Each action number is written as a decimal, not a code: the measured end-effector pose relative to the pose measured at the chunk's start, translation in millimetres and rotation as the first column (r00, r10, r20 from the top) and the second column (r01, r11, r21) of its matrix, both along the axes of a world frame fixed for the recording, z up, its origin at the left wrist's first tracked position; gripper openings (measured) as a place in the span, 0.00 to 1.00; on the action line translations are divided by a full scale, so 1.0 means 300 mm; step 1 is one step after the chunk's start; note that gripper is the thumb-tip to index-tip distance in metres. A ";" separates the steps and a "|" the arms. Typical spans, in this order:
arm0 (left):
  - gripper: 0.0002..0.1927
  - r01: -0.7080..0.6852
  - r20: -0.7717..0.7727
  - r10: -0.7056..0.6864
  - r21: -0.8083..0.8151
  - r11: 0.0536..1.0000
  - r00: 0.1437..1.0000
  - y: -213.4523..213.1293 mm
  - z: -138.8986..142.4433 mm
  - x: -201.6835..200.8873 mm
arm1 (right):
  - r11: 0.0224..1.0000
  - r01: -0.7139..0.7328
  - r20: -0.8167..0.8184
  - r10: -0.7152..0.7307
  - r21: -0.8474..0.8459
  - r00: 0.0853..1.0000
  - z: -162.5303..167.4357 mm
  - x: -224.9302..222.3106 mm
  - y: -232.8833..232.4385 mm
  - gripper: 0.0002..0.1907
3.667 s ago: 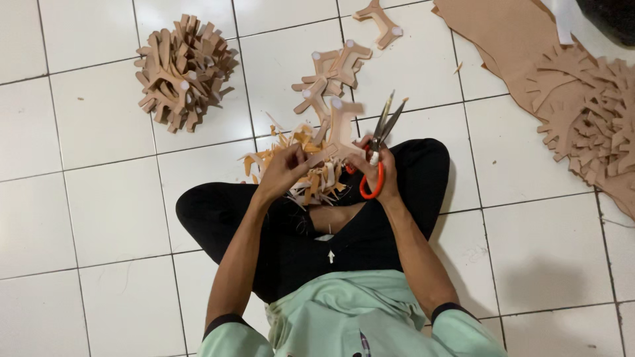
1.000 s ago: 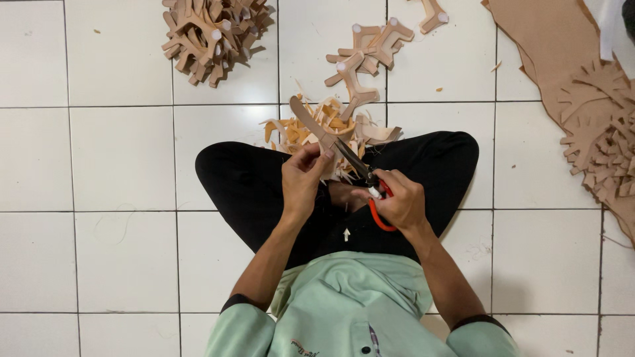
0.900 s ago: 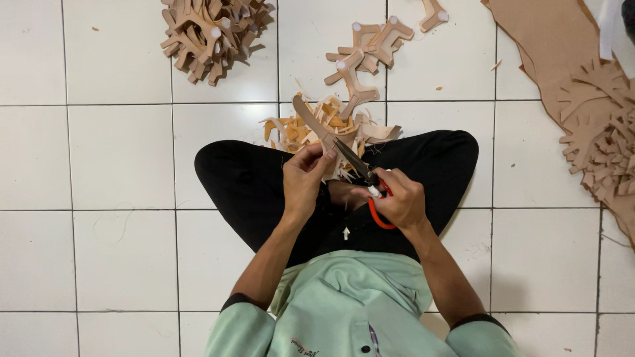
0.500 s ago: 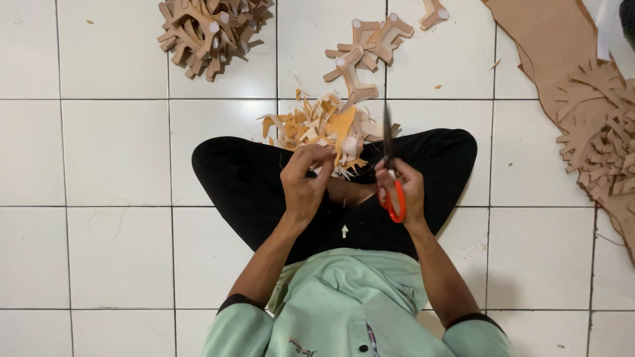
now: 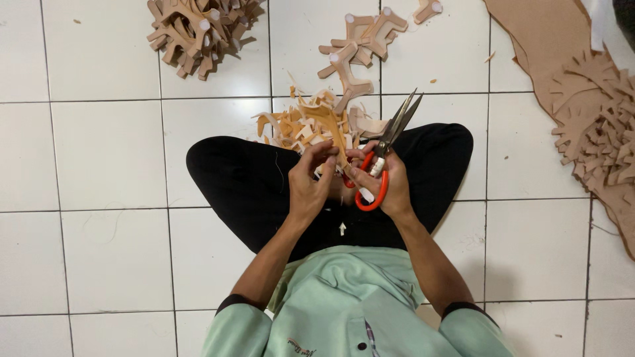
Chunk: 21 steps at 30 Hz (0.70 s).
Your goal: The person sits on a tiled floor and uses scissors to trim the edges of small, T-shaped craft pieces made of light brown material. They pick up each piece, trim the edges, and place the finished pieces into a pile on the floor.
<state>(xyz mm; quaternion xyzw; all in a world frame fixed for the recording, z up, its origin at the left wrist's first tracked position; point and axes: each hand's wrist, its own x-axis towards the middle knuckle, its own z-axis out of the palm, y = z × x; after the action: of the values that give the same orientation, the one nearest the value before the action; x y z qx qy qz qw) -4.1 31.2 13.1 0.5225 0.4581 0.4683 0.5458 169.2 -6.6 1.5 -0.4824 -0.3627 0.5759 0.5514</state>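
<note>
a: where's the piece being worked?

b: the tan cut-out piece [image 5: 329, 125] sits just above the scissors [image 5: 387, 149], over the person's crossed legs [image 5: 251, 178], with the scrap pile [image 5: 297, 122] right behind it. the left hand [image 5: 307, 185] is closed on its near end, fingertips pinched.

a: and the other hand?

b: the right hand [image 5: 387, 185] is clenched through the orange loops of the scissors; the blades are slightly parted and point up and to the right, away from the body.

a: how would that piece handle?

b: i'd judge it light, thin and flexible, like leather or foam sheet, not fragile. best held near the end closest to the scissors, so it doesn't flop.

a: which way does it run?

b: its long axis runs roughly away from the person, far end toward the scrap pile. its exact outline is hard to tell.
</note>
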 end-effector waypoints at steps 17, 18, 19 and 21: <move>0.07 0.091 0.010 -0.091 -0.019 0.996 0.996 0.024 -0.034 0.000 | 0.999 0.000 -0.150 -0.006 -0.041 0.989 0.015 0.019 -0.011 0.18; 0.07 0.061 -0.057 -0.061 -0.002 0.998 0.997 0.025 -0.034 -0.002 | 0.998 0.040 0.008 -0.040 -0.038 0.999 0.015 0.023 -0.017 0.17; 0.06 0.045 -0.134 -0.038 0.050 0.998 0.990 0.031 -0.033 -0.008 | 0.997 0.078 0.164 -0.073 -0.025 0.984 0.014 0.028 -0.024 0.16; 0.06 0.011 -0.279 0.037 0.170 0.985 0.960 0.058 -0.028 -0.025 | 0.994 0.089 0.373 -0.104 0.056 0.922 0.009 0.042 -0.030 0.16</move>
<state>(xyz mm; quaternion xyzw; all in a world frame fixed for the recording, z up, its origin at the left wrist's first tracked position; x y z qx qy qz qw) -11.7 48.7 4.6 0.6254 0.4927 0.4302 0.4255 181.8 -15.7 4.2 -0.5903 -0.4483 0.4381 0.5086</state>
